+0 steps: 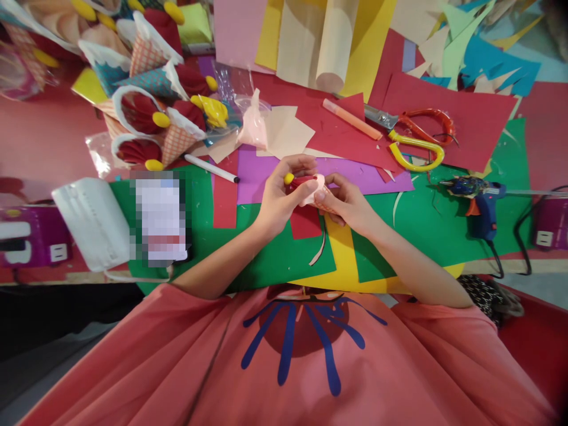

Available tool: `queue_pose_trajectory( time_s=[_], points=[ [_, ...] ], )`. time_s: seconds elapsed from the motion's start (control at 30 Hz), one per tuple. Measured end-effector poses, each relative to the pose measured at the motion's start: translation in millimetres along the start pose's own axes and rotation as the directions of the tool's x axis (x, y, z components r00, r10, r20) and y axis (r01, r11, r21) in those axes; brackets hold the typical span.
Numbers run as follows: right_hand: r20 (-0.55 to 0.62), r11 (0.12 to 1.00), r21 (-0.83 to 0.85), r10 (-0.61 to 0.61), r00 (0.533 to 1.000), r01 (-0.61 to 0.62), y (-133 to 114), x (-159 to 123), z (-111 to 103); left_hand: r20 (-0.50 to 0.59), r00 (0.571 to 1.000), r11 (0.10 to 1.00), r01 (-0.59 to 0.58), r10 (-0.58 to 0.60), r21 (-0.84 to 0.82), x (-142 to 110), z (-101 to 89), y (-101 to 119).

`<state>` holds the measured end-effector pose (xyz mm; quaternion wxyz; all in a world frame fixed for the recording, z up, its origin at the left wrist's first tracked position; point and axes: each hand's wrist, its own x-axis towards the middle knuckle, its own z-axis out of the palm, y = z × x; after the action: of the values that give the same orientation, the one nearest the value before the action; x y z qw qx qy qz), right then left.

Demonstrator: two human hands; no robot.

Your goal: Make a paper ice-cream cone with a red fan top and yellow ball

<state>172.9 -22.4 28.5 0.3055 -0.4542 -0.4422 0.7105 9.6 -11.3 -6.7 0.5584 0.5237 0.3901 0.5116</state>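
Observation:
Between my hands, above the coloured sheets, is a small craft ice cream cone [320, 182] with a dark red top, a pale rim and a yellow ball at its left end. My left hand [284, 192] is closed around the red end, its thumb pressed on the pale rim. The checked cone part lies in the closed fingers of my right hand [348, 204]. My fingers hide much of the piece. A thin dark-and-white strip [319, 244] hangs or lies just below it; I cannot tell which.
Finished cones [146, 118] crowd the back left. Scissors [415, 133], an orange marker [352, 118] and a blue glue gun [481, 204] with its cord lie to the right. A white-barrelled marker [213, 168], a white box-like device [93, 225] and a blurred phone [160, 219] are left.

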Motion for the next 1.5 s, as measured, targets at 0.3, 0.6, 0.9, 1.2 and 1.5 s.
queue_pose_trajectory(
  time_s=[0.3, 0.6, 0.9, 1.2, 1.5],
  points=[
    [0.004, 1.0, -0.003, 0.0, 1.0, 0.0, 0.7, 0.6, 0.3, -0.028, 0.999, 0.999, 0.034, -0.034, 0.008, -0.8, -0.1, 0.9],
    [0.033, 1.0, 0.011, 0.002, 0.999, -0.002, 1.1, 1.1, -1.9, -0.036, 0.998, 0.997, 0.058, -0.06, -0.05, 1.0, -3.2, -0.6],
    [0.041, 0.999, -0.013, 0.032, 0.999, -0.032, 3.8, 0.8, -2.3, -0.004, 0.999, 0.991, 0.045, -0.046, -0.125, 3.0, -5.7, -4.2],
    [0.013, 0.997, -0.04, 0.065, 0.998, -0.065, -2.9, -0.8, -2.2, 0.035, 0.999, 0.995, -0.025, 0.029, -0.092, 0.8, -2.2, -3.8],
    [0.022, 1.0, 0.006, 0.008, 1.0, -0.009, 3.9, 1.3, -1.3, 0.037, 0.998, 0.998, -0.042, 0.044, -0.043, -0.1, -1.8, -1.7]
  ],
)
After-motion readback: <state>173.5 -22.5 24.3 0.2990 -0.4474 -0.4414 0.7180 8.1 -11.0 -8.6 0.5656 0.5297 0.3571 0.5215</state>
